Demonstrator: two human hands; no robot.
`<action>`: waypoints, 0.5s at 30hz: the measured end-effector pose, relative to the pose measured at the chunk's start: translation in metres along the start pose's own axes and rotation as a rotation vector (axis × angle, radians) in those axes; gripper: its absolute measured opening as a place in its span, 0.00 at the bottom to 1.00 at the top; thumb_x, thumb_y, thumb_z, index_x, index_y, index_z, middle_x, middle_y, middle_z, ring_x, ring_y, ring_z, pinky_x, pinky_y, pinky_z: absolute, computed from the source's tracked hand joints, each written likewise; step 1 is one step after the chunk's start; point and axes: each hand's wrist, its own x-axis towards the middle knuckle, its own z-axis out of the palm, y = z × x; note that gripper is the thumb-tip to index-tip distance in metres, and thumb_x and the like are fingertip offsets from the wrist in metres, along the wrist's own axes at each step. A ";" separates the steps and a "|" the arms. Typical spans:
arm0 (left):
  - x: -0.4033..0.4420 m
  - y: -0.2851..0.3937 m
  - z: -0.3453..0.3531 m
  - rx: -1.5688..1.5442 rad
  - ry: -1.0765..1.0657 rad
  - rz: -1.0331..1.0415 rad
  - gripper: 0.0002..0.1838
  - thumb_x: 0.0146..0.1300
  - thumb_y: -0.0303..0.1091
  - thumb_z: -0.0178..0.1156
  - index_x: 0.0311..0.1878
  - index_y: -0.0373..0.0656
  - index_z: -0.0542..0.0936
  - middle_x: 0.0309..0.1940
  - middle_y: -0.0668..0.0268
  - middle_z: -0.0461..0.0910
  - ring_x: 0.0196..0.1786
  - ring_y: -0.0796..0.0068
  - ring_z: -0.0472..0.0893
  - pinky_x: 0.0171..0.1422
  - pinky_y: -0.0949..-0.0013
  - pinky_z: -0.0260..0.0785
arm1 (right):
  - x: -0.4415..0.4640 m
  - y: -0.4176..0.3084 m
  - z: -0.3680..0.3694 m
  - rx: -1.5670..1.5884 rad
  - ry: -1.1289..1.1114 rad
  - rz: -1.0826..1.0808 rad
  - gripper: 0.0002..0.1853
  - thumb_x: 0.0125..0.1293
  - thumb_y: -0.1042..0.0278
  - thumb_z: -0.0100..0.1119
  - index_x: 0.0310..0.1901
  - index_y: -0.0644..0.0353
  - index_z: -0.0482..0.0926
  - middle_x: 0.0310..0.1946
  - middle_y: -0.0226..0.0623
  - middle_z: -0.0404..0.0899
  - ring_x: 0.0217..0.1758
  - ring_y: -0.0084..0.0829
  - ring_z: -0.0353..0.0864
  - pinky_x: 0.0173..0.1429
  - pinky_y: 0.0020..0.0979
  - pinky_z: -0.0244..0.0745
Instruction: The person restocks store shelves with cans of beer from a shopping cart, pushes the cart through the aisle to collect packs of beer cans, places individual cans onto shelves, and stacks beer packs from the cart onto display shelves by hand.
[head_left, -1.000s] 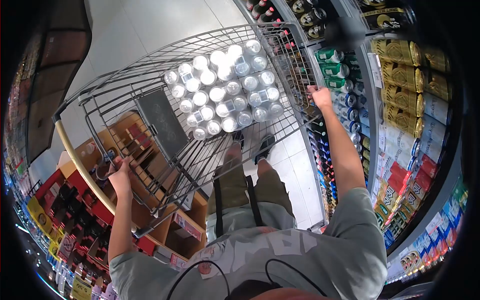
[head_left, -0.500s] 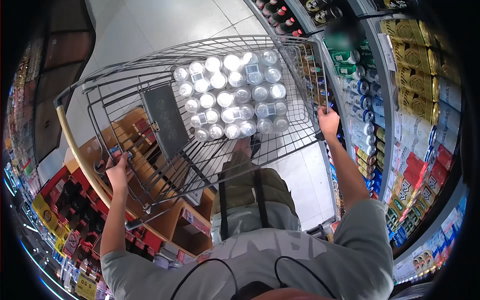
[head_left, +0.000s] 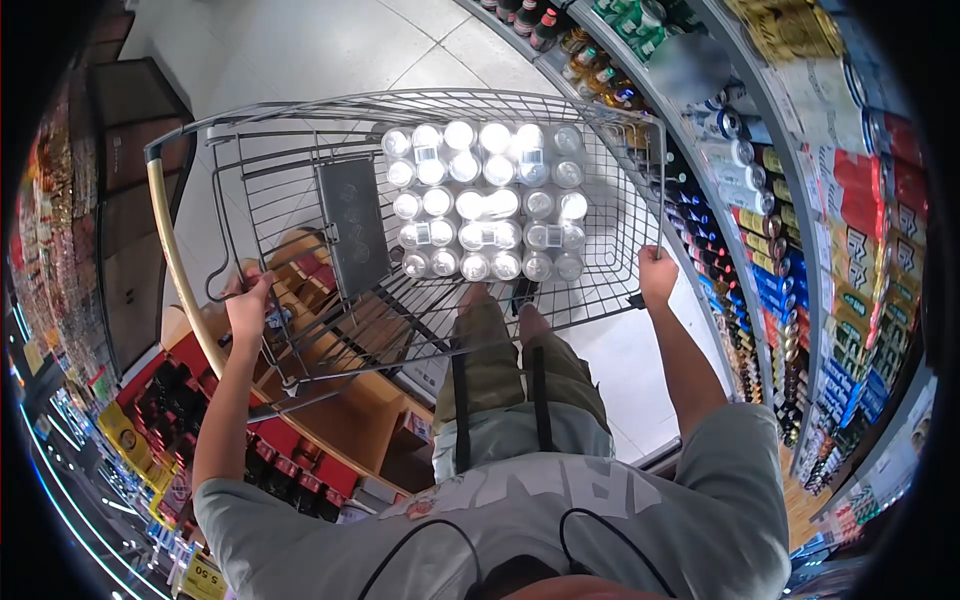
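A wire shopping cart (head_left: 310, 345) stands sideways across my front, its pale handle bar (head_left: 178, 260) at the left. Several shrink-wrapped packs of cans (head_left: 488, 205) lie in its basket, their tops shining. My left hand (head_left: 250, 293) is closed around the cart's wire frame beside the handle bar. At the other end, my right hand (head_left: 657, 272) is closed on the rim of the basket's front corner. A dark grey panel (head_left: 354, 228) is fixed between the handle side and the packs.
Shelves of cans and bottles (head_left: 745, 200) curve along the right side. A wooden display stand (head_left: 345, 430) and red shelving with dark packages (head_left: 185, 410) are at the lower left. Pale floor tiles (head_left: 330, 45) show beyond the cart, and a dark brown display (head_left: 130, 150) stands at the upper left.
The cart has turned relative to the shelves, and its packs now sit slightly lower and further right in view. Shelves and floor have shifted. Both hands remain on the cart.
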 end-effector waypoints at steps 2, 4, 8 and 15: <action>-0.007 -0.002 -0.005 -0.001 -0.053 -0.008 0.10 0.61 0.33 0.66 0.41 0.45 0.75 0.23 0.76 0.73 0.20 0.87 0.69 0.22 0.80 0.60 | -0.026 0.018 -0.004 0.037 0.044 0.034 0.15 0.59 0.58 0.61 0.34 0.64 0.84 0.25 0.46 0.83 0.31 0.44 0.85 0.39 0.39 0.77; -0.011 -0.011 -0.008 0.028 -0.025 0.046 0.09 0.62 0.33 0.66 0.41 0.46 0.76 0.25 0.76 0.73 0.23 0.88 0.70 0.24 0.80 0.62 | -0.055 0.034 -0.010 0.064 0.029 0.123 0.16 0.59 0.57 0.61 0.34 0.64 0.84 0.26 0.44 0.84 0.31 0.42 0.85 0.39 0.40 0.77; -0.034 -0.008 -0.019 0.078 -0.044 0.146 0.09 0.61 0.33 0.66 0.42 0.45 0.76 0.27 0.76 0.74 0.26 0.87 0.72 0.27 0.79 0.65 | -0.122 0.061 -0.013 0.111 0.099 0.193 0.15 0.58 0.57 0.63 0.33 0.64 0.84 0.23 0.43 0.83 0.26 0.38 0.83 0.36 0.38 0.76; -0.097 -0.023 -0.061 0.129 -0.157 0.320 0.11 0.61 0.34 0.67 0.43 0.45 0.76 0.31 0.75 0.75 0.32 0.85 0.74 0.33 0.75 0.71 | -0.258 0.121 -0.019 0.175 0.228 0.271 0.16 0.58 0.58 0.59 0.27 0.64 0.82 0.20 0.45 0.81 0.25 0.41 0.82 0.36 0.40 0.76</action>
